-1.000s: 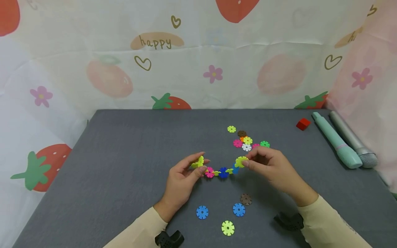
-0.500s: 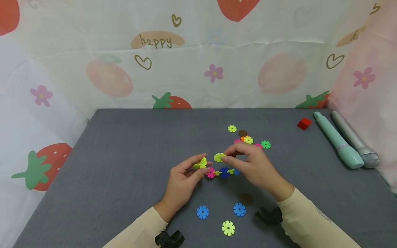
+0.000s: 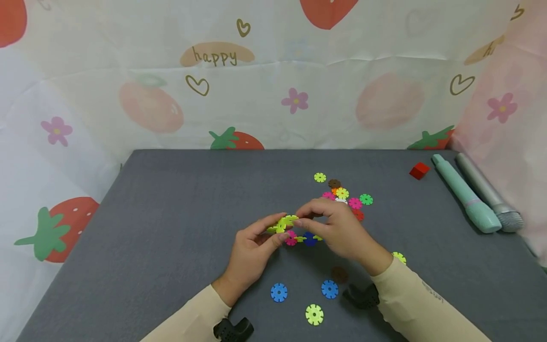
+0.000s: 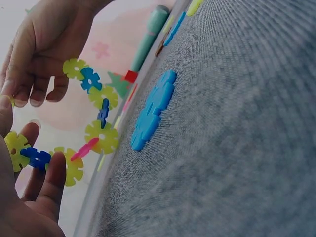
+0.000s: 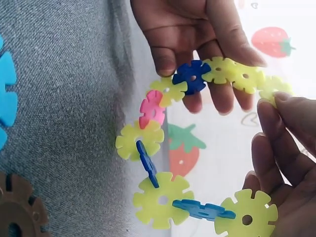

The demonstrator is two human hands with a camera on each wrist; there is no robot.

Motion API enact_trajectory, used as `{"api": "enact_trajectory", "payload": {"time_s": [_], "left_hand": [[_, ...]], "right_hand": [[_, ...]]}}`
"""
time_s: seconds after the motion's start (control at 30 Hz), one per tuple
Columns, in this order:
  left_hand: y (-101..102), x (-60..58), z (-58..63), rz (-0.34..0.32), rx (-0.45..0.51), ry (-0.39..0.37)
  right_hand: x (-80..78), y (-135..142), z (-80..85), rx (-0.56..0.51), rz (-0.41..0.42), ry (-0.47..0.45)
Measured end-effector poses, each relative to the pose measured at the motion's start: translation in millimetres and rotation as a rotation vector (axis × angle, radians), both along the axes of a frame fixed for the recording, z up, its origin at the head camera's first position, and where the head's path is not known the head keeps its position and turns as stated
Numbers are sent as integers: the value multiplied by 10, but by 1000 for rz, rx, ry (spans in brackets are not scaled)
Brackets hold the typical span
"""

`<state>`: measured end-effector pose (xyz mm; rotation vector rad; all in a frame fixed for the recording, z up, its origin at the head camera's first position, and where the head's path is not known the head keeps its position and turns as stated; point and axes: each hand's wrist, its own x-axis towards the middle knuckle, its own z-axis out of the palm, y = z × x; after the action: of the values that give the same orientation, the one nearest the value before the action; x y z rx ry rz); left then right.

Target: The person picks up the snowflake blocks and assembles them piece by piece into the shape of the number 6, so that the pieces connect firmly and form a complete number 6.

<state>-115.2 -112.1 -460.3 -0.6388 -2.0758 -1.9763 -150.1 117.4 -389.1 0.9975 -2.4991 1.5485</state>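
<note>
A curved chain of slotted plastic snowflake discs, yellow-green with dark blue (image 5: 191, 77), light blue (image 5: 205, 209) and pink (image 5: 152, 108) ones between, hangs above the table. My left hand (image 3: 248, 254) holds one end of it, thumb and fingers around the discs. With thumb and forefinger my right hand (image 3: 342, 232) pinches a yellow-green snowflake disc (image 5: 274, 88), right at the edge of the chain's yellow-green end disc (image 5: 247, 76). The chain's other end, a yellow-green disc (image 5: 247, 219), hangs below the right fingers in the right wrist view.
Loose discs lie nearer me: two blue (image 3: 279, 292), one yellow-green (image 3: 314, 314), one brown (image 3: 339, 274). Several mixed discs (image 3: 342, 193) lie farther back. A red block (image 3: 419, 170), a green microphone (image 3: 466, 194) and a grey microphone (image 3: 491, 194) sit at the right.
My right hand has moved left with the yellow-green disc, up to the discs in my left hand. The left hand has hardly moved.
</note>
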Motion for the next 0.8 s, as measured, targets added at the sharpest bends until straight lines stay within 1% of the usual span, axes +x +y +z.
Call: {"api": "enact_trajectory", "payload": {"time_s": [0.27, 0.47, 0.67, 0.8], "left_hand": [[28, -12, 0, -14, 8, 5], [32, -19, 13, -23, 3, 38], [19, -9, 21, 5, -43, 34], [20, -6, 26, 3, -67, 38]], "right_hand": [[-14, 12, 56, 90, -16, 76], [-18, -6, 109, 156, -19, 104], [-28, -27, 131, 178, 1, 94], [-51, -18, 172, 220, 28, 87]]}}
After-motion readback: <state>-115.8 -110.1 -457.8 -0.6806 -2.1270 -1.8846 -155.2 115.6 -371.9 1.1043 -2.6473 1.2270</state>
